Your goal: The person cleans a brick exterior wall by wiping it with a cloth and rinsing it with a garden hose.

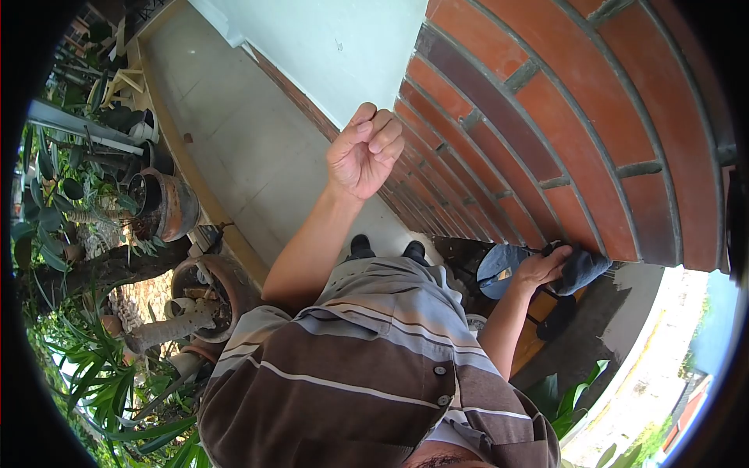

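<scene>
My left hand (365,152) is raised in front of me near the corner of the brick wall (538,129), palm toward me. Its fingers are curled in, and nothing shows in them. Lower and to the right, my right hand (544,266) is closed on a dark grey cloth (583,270), which is bunched up at the edge of the bricks. Part of the cloth is hidden behind the fingers.
A round blue-grey container (493,273) sits below, left of my right hand. Potted plants (164,207) line the ledge (243,253) on the left. A pale panel (335,51) meets the bricks ahead. My shoes (361,246) stand on the tiled floor (234,132).
</scene>
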The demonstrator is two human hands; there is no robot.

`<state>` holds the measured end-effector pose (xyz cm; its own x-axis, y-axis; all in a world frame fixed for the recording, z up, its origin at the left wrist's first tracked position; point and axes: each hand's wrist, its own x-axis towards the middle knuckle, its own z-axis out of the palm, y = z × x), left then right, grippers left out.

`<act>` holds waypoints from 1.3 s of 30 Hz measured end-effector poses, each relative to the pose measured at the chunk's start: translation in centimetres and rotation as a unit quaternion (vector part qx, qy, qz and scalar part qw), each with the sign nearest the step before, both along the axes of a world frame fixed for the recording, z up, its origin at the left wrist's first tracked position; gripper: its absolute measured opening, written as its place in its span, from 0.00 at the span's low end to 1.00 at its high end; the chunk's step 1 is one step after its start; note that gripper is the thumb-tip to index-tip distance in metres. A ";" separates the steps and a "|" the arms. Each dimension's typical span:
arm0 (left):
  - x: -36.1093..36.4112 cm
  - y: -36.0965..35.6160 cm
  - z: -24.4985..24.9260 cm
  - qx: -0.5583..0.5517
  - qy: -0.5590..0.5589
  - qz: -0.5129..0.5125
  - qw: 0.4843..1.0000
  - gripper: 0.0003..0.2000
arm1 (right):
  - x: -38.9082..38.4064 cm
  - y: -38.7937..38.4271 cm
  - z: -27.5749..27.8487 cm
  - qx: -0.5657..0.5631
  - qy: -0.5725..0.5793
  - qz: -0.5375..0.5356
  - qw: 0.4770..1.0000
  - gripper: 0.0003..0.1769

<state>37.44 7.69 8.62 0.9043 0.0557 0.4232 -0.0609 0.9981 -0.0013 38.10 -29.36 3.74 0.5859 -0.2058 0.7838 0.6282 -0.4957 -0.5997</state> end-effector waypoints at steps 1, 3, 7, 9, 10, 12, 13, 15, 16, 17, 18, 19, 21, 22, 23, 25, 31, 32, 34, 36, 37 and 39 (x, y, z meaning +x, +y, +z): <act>0.0 0.1 -0.1 0.001 -0.004 -0.003 1.000 0.04 | 0.4 -0.6 -0.6 -0.062 -0.052 -0.026 0.996 0.22; -0.1 0.1 0.2 -0.007 0.023 -0.009 1.000 0.06 | 1.2 -1.6 -1.8 -0.204 -0.179 -0.125 0.954 0.26; -0.1 -0.1 0.0 -0.007 0.050 0.014 0.999 0.09 | 1.0 -2.0 -3.6 -0.265 -0.200 -0.227 0.916 0.33; 0.1 -0.2 -0.2 0.008 0.063 0.035 0.997 0.09 | 0.7 -2.1 -4.1 -0.251 -0.168 -0.251 0.920 0.40; 0.1 -0.3 -0.3 0.015 0.069 0.046 0.996 0.09 | 0.6 -2.0 -4.0 -0.251 -0.160 -0.251 0.921 0.42; 0.3 -0.4 -0.6 0.023 0.067 0.063 0.996 0.09 | 0.4 -1.7 -3.3 -0.257 -0.150 -0.237 0.925 0.45; 0.4 -0.5 -0.7 0.028 0.067 0.071 0.995 0.08 | 0.4 -1.7 -3.3 -0.254 -0.129 -0.242 0.928 0.45; 0.6 -0.5 -1.1 0.043 0.075 0.084 0.993 0.08 | 0.3 -1.9 -4.3 -0.236 -0.066 -0.271 0.931 0.46; 0.7 -0.5 -1.2 0.050 0.079 0.091 0.991 0.08 | 0.4 -1.9 -4.9 -0.147 -0.011 -0.221 0.964 0.42; 0.6 -0.5 -1.3 0.053 0.086 0.090 0.991 0.09 | 0.5 -1.9 -5.6 -0.043 0.037 -0.172 0.983 0.39; 0.6 -0.4 -1.3 0.055 0.094 0.088 0.990 0.10 | 0.6 -1.9 -6.2 0.063 0.075 -0.134 0.986 0.37; 0.5 -0.4 -1.2 0.058 0.101 0.087 0.989 0.10 | 0.3 -0.3 -4.0 0.135 0.119 -0.074 0.981 0.35; 0.3 -0.4 -0.7 0.031 0.107 0.079 0.991 0.10 | 0.6 1.7 -2.0 0.367 0.193 0.039 0.909 0.32; 0.2 -0.4 -0.4 0.017 0.110 0.075 0.991 0.09 | 0.7 2.2 -1.6 0.387 0.206 0.035 0.898 0.32; 0.1 -0.3 -0.1 0.014 0.102 0.068 0.992 0.07 | 0.7 2.8 -1.2 0.406 0.218 0.032 0.887 0.31; -0.2 0.0 0.3 0.008 0.089 0.054 0.995 0.04 | 0.6 3.0 -1.3 0.425 0.236 0.034 0.873 0.30; 0.2 0.3 -1.3 0.031 0.041 0.058 0.997 0.10 | 0.9 2.0 -2.6 0.422 0.248 0.053 0.870 0.30; 0.2 0.3 -1.3 0.031 0.041 0.057 0.997 0.11 | 0.9 1.9 -2.7 0.420 0.249 0.052 0.871 0.30; 0.2 0.3 -1.4 0.031 0.042 0.056 0.997 0.12 | 0.9 2.0 -2.7 0.416 0.248 0.050 0.874 0.31; 0.2 0.2 -1.4 0.031 0.037 0.051 0.998 0.13 | 0.9 2.0 -2.7 0.412 0.245 0.048 0.876 0.31; 0.2 0.2 -1.3 0.030 0.035 0.048 0.998 0.13 | 0.9 2.0 -2.7 0.414 0.242 0.046 0.876 0.31; 0.1 0.2 -1.2 0.025 0.033 0.045 0.998 0.13 | 1.0 2.0 -2.7 0.417 0.236 0.043 0.877 0.29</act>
<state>37.51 7.89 7.46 0.9227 0.1183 0.3670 -0.1490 0.9872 0.0562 39.10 -27.36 1.03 0.8456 -0.5315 0.0488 0.2266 0.2749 -0.9344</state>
